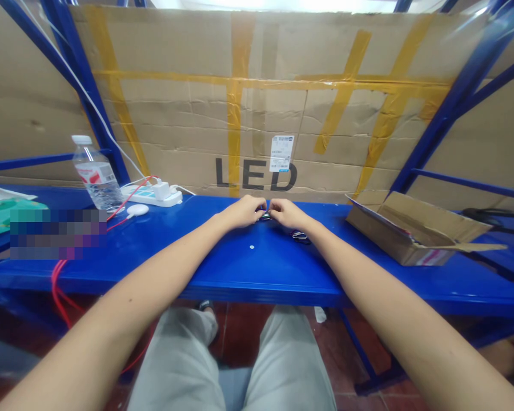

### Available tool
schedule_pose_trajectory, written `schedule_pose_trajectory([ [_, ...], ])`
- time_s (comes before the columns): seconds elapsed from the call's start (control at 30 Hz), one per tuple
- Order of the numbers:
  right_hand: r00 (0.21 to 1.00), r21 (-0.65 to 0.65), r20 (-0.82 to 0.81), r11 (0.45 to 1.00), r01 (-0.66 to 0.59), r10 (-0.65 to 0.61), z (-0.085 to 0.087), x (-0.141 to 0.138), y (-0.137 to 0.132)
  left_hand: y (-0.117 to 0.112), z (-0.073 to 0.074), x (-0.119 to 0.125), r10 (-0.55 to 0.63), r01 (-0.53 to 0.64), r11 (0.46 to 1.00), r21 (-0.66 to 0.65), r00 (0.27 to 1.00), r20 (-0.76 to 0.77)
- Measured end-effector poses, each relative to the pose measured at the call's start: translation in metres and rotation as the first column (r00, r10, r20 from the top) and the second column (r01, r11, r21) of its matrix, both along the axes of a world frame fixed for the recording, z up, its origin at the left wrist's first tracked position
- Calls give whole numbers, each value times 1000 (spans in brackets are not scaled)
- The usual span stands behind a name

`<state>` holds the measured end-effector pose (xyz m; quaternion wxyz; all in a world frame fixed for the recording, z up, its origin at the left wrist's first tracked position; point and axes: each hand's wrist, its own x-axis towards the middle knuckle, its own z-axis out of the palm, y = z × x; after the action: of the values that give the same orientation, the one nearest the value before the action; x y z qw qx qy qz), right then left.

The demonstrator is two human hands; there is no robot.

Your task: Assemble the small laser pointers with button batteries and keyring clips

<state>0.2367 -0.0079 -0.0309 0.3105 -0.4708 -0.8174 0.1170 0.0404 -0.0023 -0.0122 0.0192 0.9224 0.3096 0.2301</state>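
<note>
Toward the back of the blue table, my left hand point(247, 212) and my right hand point(288, 214) are close together. The fingers of both are bent in and pressed together at a small dark, shiny item point(264, 216) between them. Its kind is too small and blurred to make out, and the fingertips partly cover it. Beside my right wrist lies a small cluster of dark and silvery pieces point(298, 236), partly hidden by that wrist. A small white dot point(252, 247) shows on the tabletop in front of my hands.
An open cardboard box point(379, 228) stands on the right of the blue table point(257, 274). At left are a water bottle point(96, 177), a white power strip point(171, 198), red cables point(56, 285) and a green packet point(4, 214). A large carton marked LED point(188, 125) blocks the back.
</note>
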Motion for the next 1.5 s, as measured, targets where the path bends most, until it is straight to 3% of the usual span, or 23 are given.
schedule_pose_trajectory([
  [0.37,980,92,174,992,84,-100,0,-6,-6,-9,-5,12,185,-178,982,63,976,-112],
  [0.7,969,103,199,987,125,-144,0,-8,-6,-16,-8,20,292,-285,956,73,951,-106],
  [0.9,970,63,171,984,165,-173,4,-9,-11,-12,-11,20,286,-285,958,35,957,-50],
  [1.23,979,121,148,985,122,-140,2,-3,-9,-7,-15,16,200,-192,979,-64,968,154],
  [1.5,968,160,217,983,95,-128,1,-3,-9,-11,-13,19,302,-302,953,-17,952,57],
])
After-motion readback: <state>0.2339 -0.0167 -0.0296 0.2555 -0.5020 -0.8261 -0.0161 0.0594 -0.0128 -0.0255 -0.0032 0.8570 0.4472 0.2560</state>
